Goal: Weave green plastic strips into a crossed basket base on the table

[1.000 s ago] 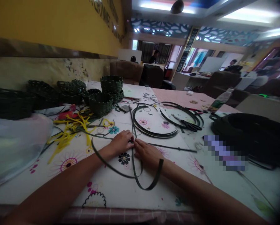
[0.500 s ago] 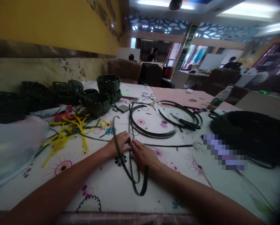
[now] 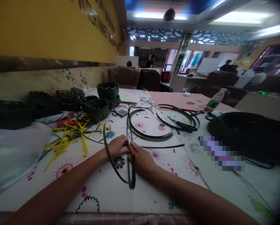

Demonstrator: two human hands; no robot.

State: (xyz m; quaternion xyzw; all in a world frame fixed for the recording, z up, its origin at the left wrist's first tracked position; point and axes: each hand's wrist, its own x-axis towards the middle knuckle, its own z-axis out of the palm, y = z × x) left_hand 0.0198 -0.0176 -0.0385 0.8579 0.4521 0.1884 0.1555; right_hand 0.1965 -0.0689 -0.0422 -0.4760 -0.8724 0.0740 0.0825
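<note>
Dark green weaving strips (image 3: 133,175) pinched in left hand (image 3: 117,146); right hand (image 3: 142,158) alongside, grip unclear. Springy loop (image 3: 132,186) below hands could tug strips askew.

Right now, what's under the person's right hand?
Dark green strips run in at the right hand, close by the left hand, with flowered tablecloth around. Whatever lies directly beneath is covered, so how the strips meet can't be seen.

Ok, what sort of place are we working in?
Probably a craft workroom, perhaps set up in a lounge or café: dark woven baskets and long strips in front, with padded armchairs beyond.
</note>
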